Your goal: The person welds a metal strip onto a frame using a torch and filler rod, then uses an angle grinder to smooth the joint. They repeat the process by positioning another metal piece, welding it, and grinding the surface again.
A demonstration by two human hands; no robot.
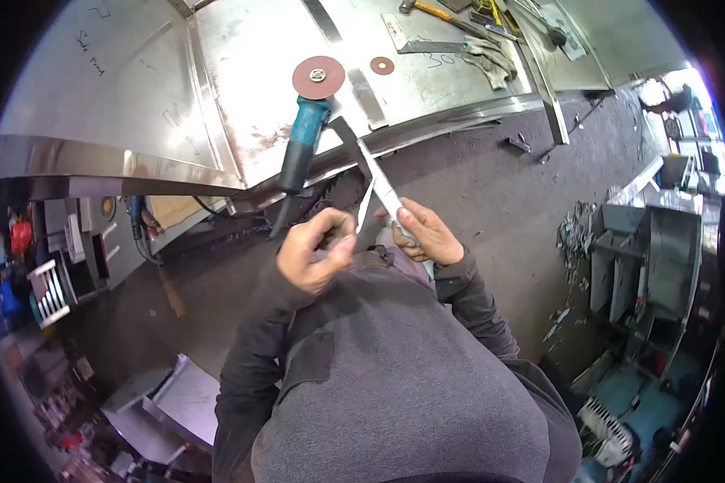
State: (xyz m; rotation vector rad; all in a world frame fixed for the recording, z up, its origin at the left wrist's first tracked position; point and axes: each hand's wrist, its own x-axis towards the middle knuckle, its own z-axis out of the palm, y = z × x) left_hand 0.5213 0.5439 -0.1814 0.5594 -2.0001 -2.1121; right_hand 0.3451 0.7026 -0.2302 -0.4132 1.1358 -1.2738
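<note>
My right hand (428, 233) is closed around the near end of a narrow metal strip (366, 161), which points up and away toward the bench edge. The strip's far part is bare and dark; its near part looks white. A thin white strip of film (366, 208) hangs off it at an angle, and my left hand (318, 251) pinches that film's lower end between thumb and fingers. Just beyond the hands, an angle grinder (302, 145) with a reddish-brown disc (318, 78) lies on the metal bench (254, 88), its handle toward me.
A small brown disc (382, 65), a metal square (427, 46), a hammer (439, 12) and a work glove (491, 63) lie on the bench. A metal bar (549, 105) juts over its edge. Metal scraps (576, 233) litter the floor beside a metal cabinet (620, 249).
</note>
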